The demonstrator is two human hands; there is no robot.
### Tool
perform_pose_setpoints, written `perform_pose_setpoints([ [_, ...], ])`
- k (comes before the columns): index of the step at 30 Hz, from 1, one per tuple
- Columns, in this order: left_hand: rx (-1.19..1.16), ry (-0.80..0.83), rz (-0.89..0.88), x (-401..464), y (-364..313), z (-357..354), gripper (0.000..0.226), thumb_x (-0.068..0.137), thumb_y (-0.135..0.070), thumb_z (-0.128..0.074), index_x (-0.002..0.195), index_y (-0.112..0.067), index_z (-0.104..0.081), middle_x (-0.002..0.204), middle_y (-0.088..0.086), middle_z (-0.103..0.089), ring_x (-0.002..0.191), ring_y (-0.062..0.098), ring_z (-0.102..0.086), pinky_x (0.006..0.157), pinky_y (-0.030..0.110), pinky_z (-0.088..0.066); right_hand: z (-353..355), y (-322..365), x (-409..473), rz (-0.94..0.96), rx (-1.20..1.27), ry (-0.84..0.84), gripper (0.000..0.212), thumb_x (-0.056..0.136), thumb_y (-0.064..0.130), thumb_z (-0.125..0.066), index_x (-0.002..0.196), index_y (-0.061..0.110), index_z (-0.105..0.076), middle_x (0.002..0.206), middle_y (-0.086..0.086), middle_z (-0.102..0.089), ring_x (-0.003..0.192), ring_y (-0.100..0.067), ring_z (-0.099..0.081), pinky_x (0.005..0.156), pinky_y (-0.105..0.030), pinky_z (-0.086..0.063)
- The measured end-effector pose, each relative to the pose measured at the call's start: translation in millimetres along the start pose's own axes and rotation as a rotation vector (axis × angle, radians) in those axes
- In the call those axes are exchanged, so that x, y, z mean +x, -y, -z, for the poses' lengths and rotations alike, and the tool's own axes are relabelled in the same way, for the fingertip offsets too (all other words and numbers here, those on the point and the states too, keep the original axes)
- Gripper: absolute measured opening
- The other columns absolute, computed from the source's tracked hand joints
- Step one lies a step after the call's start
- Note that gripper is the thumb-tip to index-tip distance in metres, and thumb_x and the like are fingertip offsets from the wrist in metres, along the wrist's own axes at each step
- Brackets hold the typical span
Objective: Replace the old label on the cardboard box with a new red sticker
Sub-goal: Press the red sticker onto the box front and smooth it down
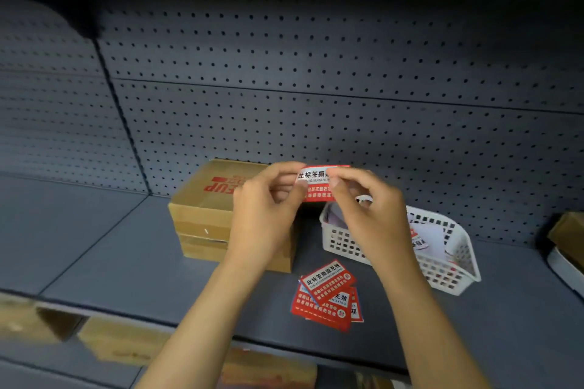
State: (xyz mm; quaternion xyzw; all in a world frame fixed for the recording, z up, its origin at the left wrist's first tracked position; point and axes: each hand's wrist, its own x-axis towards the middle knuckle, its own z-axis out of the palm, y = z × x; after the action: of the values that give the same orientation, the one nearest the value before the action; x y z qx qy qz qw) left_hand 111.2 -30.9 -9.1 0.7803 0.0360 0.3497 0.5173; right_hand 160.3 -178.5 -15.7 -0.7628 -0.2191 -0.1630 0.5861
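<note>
Both hands are raised at centre frame, sharing one red sticker (319, 183). The left hand (268, 208) pinches its left edge between thumb and fingers; the right hand (366, 208) pinches its right edge, fingertips closed narrowly on the paper. The sticker is held in the air, just above and in front of the cardboard box (205, 215), which sits left of centre on the grey shelf (110, 246).

Risks, as judged: the hands appear to be working at the sticker's backing, so a corner could tear, or the freed adhesive could curl and stick to itself or a finger. Laid askew, it would crease. No old label is visible on the box faces shown (the near-right part is hidden by the left hand), so whether it has been removed cannot be confirmed.

Count: one box in use; one white basket (455, 265) right of centre, holding papers; one sticker in hand; a loose pile of spare stickers (327, 295) at lower centre, at least three, overlapping
</note>
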Motion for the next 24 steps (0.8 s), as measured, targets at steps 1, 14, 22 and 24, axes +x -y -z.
perform_pose_setpoints([
  [1, -0.019, -0.012, 0.023, -2, 5, 9, 0.029, 0.088, -0.008, -0.072, 0.095, -0.036, -0.069, 0.082, -0.018, -0.074, 0.077, -0.005, -0.071, 0.073, 0.011, -0.053, -6, 0, -3, -0.013, -0.011, -0.027, 0.011, 0.093, 0.023, -0.069, 0.102, 0.026, -0.074, 0.092, 0.015, -0.071, 0.083, -0.002, -0.065, 0.066, -0.02, -0.055],
  [14, 0.199, -0.067, 0.193, -25, 60, 118, 0.021, 0.085, -0.023, -0.074, 0.106, -0.026, -0.074, 0.077, -0.014, -0.077, 0.072, 0.0, -0.07, 0.075, 0.017, -0.056, -96, 7, -44, -0.151, -0.017, 0.098, 0.009, 0.086, 0.032, -0.076, 0.087, 0.023, -0.079, 0.078, 0.012, -0.075, 0.078, 0.002, -0.068, 0.068, -0.012, -0.052],
  [22, 0.346, -0.02, 0.231, -35, 105, 134, 0.022, 0.085, -0.032, -0.075, 0.105, -0.023, -0.071, 0.064, -0.02, -0.067, 0.074, 0.003, -0.07, 0.076, 0.024, -0.055, -137, -15, -78, -0.078, -0.168, 0.034, 0.013, 0.087, 0.035, -0.073, 0.081, 0.023, -0.077, 0.078, 0.013, -0.073, 0.075, -0.005, -0.068, 0.067, -0.033, -0.057],
  [24, 0.359, -0.031, 0.227, -35, 116, 133, 0.017, 0.087, -0.036, -0.072, 0.099, -0.024, -0.072, 0.062, -0.02, -0.065, 0.069, -0.001, -0.069, 0.068, 0.02, -0.053, -145, -25, -84, -0.068, -0.181, 0.013, 0.015, 0.087, 0.035, -0.073, 0.081, 0.022, -0.076, 0.08, 0.012, -0.073, 0.075, -0.006, -0.068, 0.067, -0.037, -0.057],
])
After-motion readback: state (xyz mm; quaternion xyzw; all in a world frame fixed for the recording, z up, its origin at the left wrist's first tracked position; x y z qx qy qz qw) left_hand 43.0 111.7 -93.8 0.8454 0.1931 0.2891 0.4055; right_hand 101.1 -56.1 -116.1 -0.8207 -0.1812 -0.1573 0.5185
